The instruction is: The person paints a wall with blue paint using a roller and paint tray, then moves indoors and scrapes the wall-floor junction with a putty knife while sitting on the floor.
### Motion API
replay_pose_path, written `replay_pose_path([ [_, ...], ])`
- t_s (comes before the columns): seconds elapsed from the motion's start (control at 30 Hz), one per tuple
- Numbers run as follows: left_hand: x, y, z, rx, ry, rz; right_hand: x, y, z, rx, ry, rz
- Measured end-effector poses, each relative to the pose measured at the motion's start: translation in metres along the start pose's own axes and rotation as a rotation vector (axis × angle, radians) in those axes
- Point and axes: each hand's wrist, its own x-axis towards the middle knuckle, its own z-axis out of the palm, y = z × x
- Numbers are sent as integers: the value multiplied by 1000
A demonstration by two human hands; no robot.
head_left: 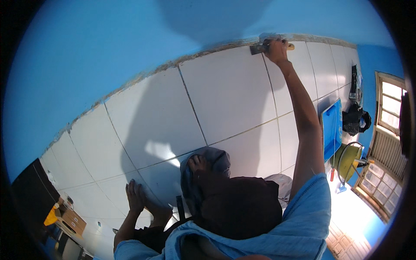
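Observation:
My right hand [276, 50] is closed around a putty knife [257, 49]. Its dark flat blade points left, and the end of a yellowish handle sticks out on the right of my fist. The hand is beside the rough grey joint [162, 68] where the blue wall [86, 56] meets the white tiled floor [229, 82]. Lying flat on the tiles at lower left, my left hand [134, 197] has its fingers stretched out and holds nothing. One of my bare feet rests on a dark grey cloth [216, 161]; the other is next to my left hand.
On the right are a blue tray [332, 128], a black plastic bag [356, 120] and a green round container [348, 160]. A cardboard box [73, 222] stands at far left. Windows [391, 102] are on the right. Shadow covers part of the tiles.

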Motion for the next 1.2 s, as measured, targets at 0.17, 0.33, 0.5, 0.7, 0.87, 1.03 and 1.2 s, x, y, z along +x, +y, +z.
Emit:
replay_pose_path([
  [0.17,-3,-1,0,-36,17,6,8,-36,-23,289,-216,52],
  [0.33,-4,0,2,-31,55,2,-9,-161,-49,354,-90,-73],
  [0.5,-5,4,3,-66,32,-54,-6,-192,-56,399,-103,-12],
  [0.7,-3,7,4,-61,74,-75,-16,-233,-79,377,-88,8],
  [0.87,-7,5,5,-89,65,-95,-4,-247,-99,382,-117,-31],
  [1.03,-10,6,9,-50,123,-82,0,-249,-115,355,-145,-63],
  [1.2,-8,6,5,-100,104,-104,-4,-247,-115,426,-124,-85],
])
